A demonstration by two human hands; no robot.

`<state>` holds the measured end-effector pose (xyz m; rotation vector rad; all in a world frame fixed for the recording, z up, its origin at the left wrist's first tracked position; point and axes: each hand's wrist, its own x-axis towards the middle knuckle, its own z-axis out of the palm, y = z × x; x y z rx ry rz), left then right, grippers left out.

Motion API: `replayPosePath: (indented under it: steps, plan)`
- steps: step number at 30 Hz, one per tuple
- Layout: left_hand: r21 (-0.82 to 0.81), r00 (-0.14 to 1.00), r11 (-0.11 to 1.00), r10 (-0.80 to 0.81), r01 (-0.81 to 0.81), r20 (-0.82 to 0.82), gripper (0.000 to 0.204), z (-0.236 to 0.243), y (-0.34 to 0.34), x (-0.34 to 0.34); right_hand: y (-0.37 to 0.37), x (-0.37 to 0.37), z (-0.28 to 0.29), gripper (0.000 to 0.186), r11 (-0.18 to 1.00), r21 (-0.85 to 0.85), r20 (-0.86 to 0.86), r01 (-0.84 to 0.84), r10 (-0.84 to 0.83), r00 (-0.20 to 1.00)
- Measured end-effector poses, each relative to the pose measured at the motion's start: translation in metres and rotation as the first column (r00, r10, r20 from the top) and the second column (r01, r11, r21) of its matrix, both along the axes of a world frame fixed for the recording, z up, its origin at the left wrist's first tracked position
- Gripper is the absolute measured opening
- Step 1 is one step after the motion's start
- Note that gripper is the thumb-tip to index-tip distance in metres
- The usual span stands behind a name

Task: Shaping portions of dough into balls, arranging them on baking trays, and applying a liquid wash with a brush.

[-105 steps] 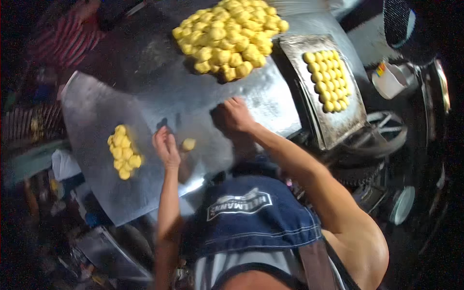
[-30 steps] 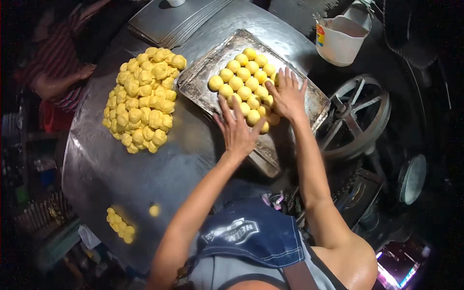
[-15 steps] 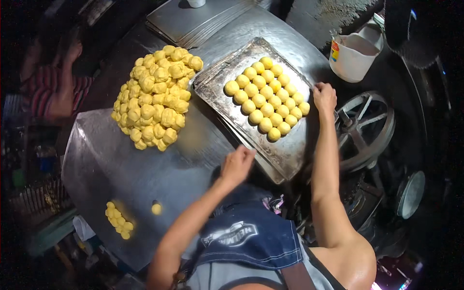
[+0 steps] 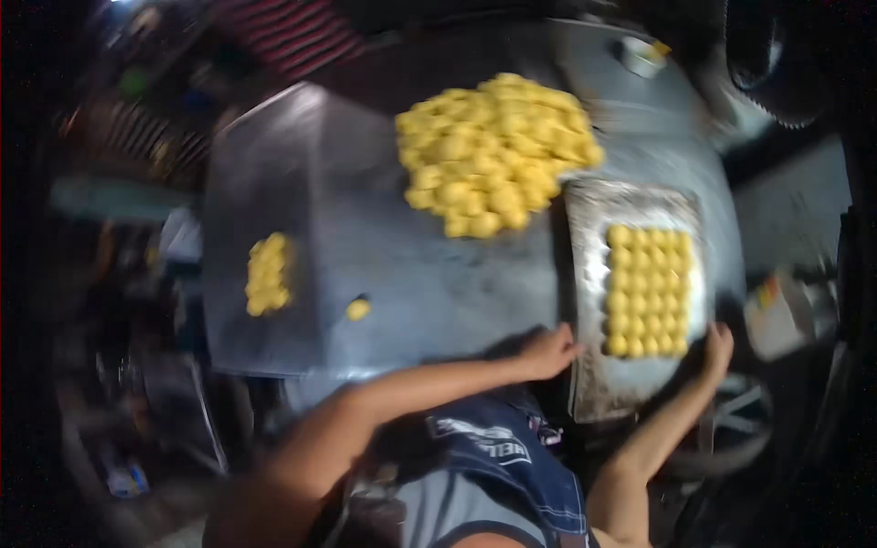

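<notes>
A worn metal baking tray (image 4: 598, 384) on the right of the table carries rows of smooth yellow dough balls (image 4: 649, 292). My left hand (image 4: 548, 353) is closed at the tray's left edge, its fingertips on the rim. On the opposite side my right hand (image 4: 719, 349) grips the right edge, fingers curled round it. A big heap of rougher yellow dough lumps (image 4: 498, 155) lies beyond, to the left of the tray. Motion blur softens both hands.
A small cluster of dough pieces (image 4: 269, 274) and one single dough piece (image 4: 358, 308) sit on the left of the metal table (image 4: 438, 292). A white cup (image 4: 642, 57) stands far right. Beyond the tray's right side are a pale bucket (image 4: 776, 315) and a spoked wheel (image 4: 740, 411).
The view has swung, so table, heap and tray appear turned and shifted right. My left hand has come to the tray's left edge; my right hand stays at its right edge.
</notes>
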<state>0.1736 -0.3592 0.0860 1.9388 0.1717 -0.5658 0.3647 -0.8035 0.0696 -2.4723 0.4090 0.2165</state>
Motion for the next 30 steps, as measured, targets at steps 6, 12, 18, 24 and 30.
replayPosePath:
  steps: [6, 12, 18, 24, 30]
  plan:
    - [-0.096, 0.995, 0.993, -0.072, 0.066, -0.062, 0.062, 0.014, 0.003, -0.03, -0.034, -0.022, 0.029, 0.024, 0.936, 0.344, -0.001, -0.077, 0.083, 0.997]
    - [-0.47, 0.988, 0.882, 0.11, -0.045, 0.111, 0.061, 0.024, 0.051, -0.059, 0.111, -0.065, 0.115, 0.068, 0.979, 0.178, 0.16, 0.097, -0.126, 0.979]
    - [-0.814, 0.994, 0.58, 0.104, -0.034, 0.033, 0.067, 0.08, 0.179, -0.103, 0.223, -0.157, 0.155, 0.068, 0.835, 0.354, 0.232, 0.421, -0.515, 0.825]
    - [-0.636, 0.943, 0.76, 0.098, 0.135, 0.317, 0.067, 0.108, 0.339, -0.147, 0.417, -0.268, 0.2, 0.054, 0.741, 0.566, 0.184, 0.361, -0.54, 0.821]
    - [-0.804, 0.998, 0.594, -0.046, -0.005, -0.041, 0.055, 0.175, 0.425, -0.15, 0.503, -0.298, 0.24, 0.057, 0.746, 0.507, 0.383, 0.432, -0.644, 0.662]
